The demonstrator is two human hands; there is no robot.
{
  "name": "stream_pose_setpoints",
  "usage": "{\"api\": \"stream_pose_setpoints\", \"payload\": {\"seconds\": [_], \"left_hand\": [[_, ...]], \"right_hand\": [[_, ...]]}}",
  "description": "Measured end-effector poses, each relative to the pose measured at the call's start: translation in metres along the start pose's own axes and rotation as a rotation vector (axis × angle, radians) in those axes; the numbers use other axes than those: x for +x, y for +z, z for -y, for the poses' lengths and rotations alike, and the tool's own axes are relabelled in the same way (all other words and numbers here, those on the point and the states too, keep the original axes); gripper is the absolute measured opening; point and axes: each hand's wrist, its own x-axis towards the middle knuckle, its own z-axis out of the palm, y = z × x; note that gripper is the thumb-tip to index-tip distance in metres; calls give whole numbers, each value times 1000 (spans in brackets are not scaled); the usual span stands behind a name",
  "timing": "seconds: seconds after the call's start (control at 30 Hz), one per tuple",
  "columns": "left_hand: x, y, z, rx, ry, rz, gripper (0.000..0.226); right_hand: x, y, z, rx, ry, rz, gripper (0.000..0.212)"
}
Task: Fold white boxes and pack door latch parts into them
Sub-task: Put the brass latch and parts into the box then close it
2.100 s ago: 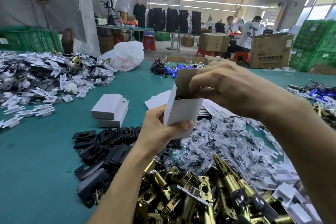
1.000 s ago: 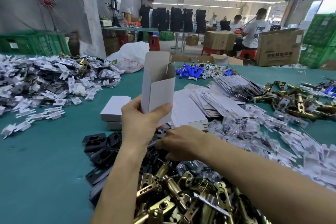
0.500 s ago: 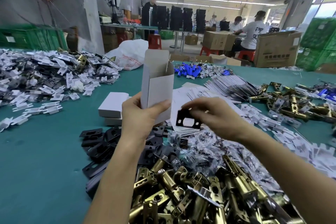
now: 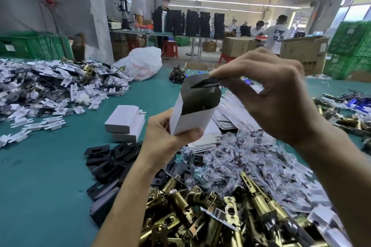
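Note:
My left hand [image 4: 166,138] grips a white box [image 4: 192,118] by its lower end, with the open top tilted toward me. My right hand [image 4: 269,94] pinches a black strike plate [image 4: 204,83] edge-on at the box's mouth. The inside of the box is dark and its contents are hidden. Two closed white boxes [image 4: 125,123] are stacked on the teal table [image 4: 44,176] to the left. Black plates [image 4: 108,162] lie below them, and brass latches [image 4: 200,216] are heaped in front of me.
Small clear bags of screws [image 4: 241,158] are piled at right of centre, with flat white box blanks [image 4: 226,114] behind. White plastic parts [image 4: 50,90] cover the left of the table. A white sack [image 4: 142,63] stands at the far edge. People work at distant benches.
My right hand picked a black plate from the pile and lifted it up to the box's open top. My left hand tilted the box's mouth toward me.

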Motion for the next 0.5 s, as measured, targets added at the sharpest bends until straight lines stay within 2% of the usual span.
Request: {"api": "stream_pose_setpoints", "payload": {"seconds": [0.17,0.33,0.43,0.5], "left_hand": [[0,0,1,20,11,-6,36],[-1,1,1,28,-39,-32,30],[-2,1,1,-8,-64,-28,30],[-3,1,2,-33,-99,-46,28]], "right_hand": [[9,8,8,-82,-21,168,15],[19,18,14,-80,124,373,25],[23,24,14,-161,170,490,30],[23,24,11,-99,189,461,26]]}}
